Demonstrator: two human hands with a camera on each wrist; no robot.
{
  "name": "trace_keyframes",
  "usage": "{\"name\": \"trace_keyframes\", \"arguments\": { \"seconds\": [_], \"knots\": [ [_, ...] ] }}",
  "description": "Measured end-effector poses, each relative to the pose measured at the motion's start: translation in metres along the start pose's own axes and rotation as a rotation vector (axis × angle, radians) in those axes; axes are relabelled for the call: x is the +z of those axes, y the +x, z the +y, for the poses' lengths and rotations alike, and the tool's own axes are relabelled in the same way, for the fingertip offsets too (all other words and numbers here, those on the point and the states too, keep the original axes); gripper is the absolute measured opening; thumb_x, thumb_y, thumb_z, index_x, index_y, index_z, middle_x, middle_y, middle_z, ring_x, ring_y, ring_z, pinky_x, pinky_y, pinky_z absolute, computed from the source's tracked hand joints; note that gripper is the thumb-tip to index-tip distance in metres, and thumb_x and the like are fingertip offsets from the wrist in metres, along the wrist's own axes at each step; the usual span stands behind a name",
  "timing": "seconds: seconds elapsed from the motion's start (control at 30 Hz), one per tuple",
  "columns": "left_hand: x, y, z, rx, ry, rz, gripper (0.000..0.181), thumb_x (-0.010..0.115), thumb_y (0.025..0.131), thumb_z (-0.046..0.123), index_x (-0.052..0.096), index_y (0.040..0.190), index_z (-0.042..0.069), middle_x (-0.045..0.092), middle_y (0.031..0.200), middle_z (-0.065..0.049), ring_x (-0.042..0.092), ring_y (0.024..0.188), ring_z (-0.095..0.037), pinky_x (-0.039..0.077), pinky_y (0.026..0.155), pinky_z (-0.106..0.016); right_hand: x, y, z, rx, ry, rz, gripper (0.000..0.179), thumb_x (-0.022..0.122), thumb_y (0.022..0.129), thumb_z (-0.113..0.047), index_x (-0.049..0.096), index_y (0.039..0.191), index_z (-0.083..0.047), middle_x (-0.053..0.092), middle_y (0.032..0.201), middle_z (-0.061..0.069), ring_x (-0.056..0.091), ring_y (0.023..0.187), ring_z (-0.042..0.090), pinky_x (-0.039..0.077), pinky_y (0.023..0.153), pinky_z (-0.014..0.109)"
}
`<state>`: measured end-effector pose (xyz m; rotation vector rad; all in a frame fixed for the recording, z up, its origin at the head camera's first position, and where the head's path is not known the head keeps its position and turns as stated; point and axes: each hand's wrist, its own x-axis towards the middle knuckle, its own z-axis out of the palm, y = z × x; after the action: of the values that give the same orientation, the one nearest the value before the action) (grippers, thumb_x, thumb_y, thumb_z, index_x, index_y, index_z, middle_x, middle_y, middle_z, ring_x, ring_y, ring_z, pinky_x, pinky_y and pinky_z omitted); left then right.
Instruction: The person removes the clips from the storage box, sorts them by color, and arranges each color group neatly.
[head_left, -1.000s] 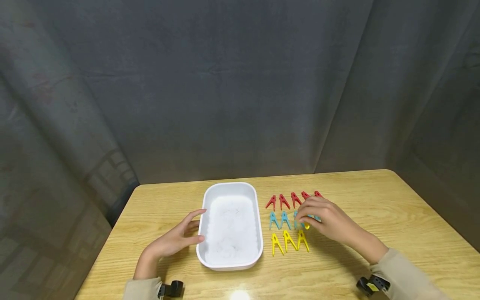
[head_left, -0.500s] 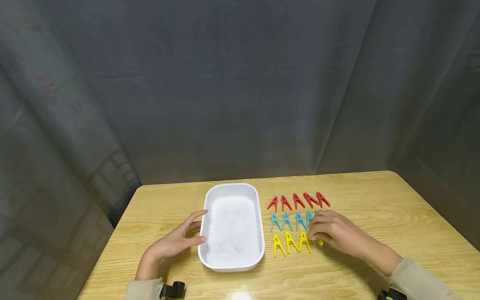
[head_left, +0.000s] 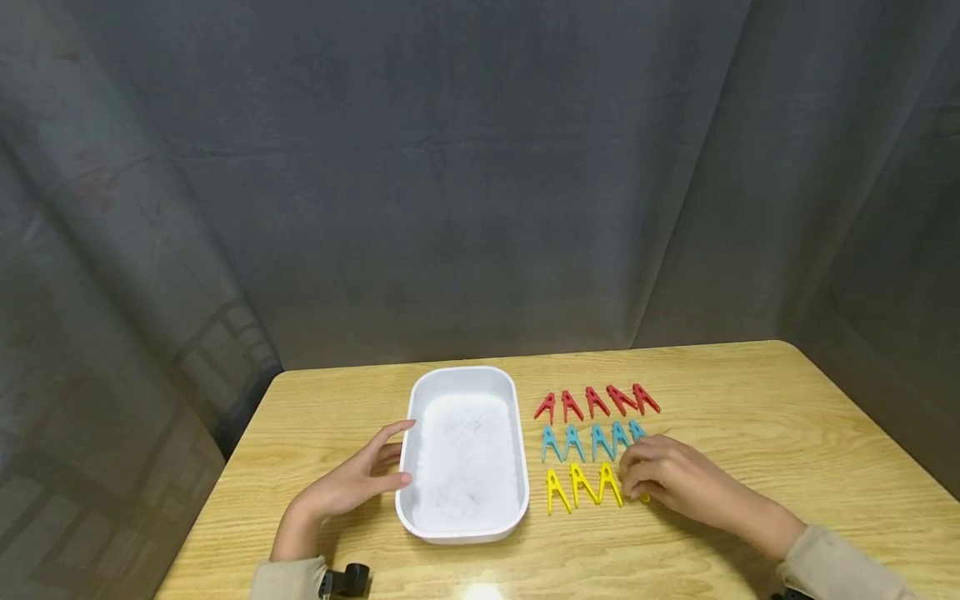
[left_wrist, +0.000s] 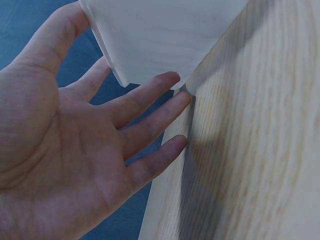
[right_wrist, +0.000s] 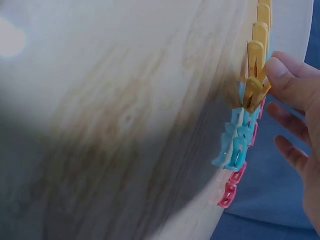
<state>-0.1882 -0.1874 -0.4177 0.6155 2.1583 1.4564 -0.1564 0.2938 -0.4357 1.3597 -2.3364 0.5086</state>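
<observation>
My right hand (head_left: 678,483) pinches a yellow clothespin (right_wrist: 253,94) at the right end of the yellow row; in the head view the hand mostly hides it. Left of it lie three yellow clothespins (head_left: 577,483) with their legs spread. Behind them runs a row of several blue clothespins (head_left: 573,442), and farther back a row of several red clothespins (head_left: 568,406). My left hand (head_left: 345,483) rests its thumb and a finger against the left rim of a white rectangular tray (head_left: 461,458). Its other fingers extend loosely beside the tray wall in the left wrist view.
The tray stands left of the clothespin rows on a light wooden table (head_left: 750,400). A dark grey curtain (head_left: 480,183) hangs behind the table and along its sides. Bare wood shows right of the rows.
My right hand has moved right and toward the table's front with the yellow clothespin, bringing it to the yellow row. The blue and red rows have come into view. The left hand stays put.
</observation>
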Motion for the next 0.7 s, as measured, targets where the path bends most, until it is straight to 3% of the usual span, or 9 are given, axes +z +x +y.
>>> {"name": "trace_keyframes", "arguments": {
  "seconds": [0.07, 0.37, 0.7],
  "knots": [
    [0.0002, -0.0002, 0.0004, 0.001, -0.002, -0.001, 0.075, 0.062, 0.1, 0.019, 0.015, 0.158, 0.014, 0.026, 0.154, -0.032, 0.028, 0.14, -0.049, 0.035, 0.105, -0.061, 0.0008, -0.001, -0.0008, 0.002, 0.012, -0.01, 0.032, 0.087, 0.067, -0.006, 0.072, 0.081, -0.029, 0.061, 0.093, -0.016, 0.054, 0.083, 0.0, 0.04, 0.083, 0.013],
    [0.0012, -0.0017, 0.0002, 0.002, 0.011, 0.008, 0.075, 0.062, 0.1, 0.02, 0.015, 0.158, 0.015, 0.027, 0.153, -0.033, 0.029, 0.14, -0.049, 0.034, 0.106, -0.062, 0.0002, -0.0034, -0.0027, 0.016, -0.011, -0.059, 0.029, 0.089, 0.067, -0.008, 0.074, 0.081, -0.029, 0.063, 0.092, -0.018, 0.054, 0.086, 0.001, 0.044, 0.084, 0.018],
    [-0.0004, -0.0027, 0.0025, 0.021, 0.068, 0.031, 0.076, 0.064, 0.098, 0.021, 0.019, 0.158, 0.013, 0.024, 0.155, -0.03, 0.027, 0.14, -0.05, 0.035, 0.105, -0.062, -0.0028, -0.0037, -0.0078, 0.079, -0.015, -0.041, 0.032, 0.09, 0.064, -0.007, 0.073, 0.084, -0.026, 0.062, 0.092, -0.018, 0.058, 0.086, 0.001, 0.052, 0.085, 0.045]
  ]
}}
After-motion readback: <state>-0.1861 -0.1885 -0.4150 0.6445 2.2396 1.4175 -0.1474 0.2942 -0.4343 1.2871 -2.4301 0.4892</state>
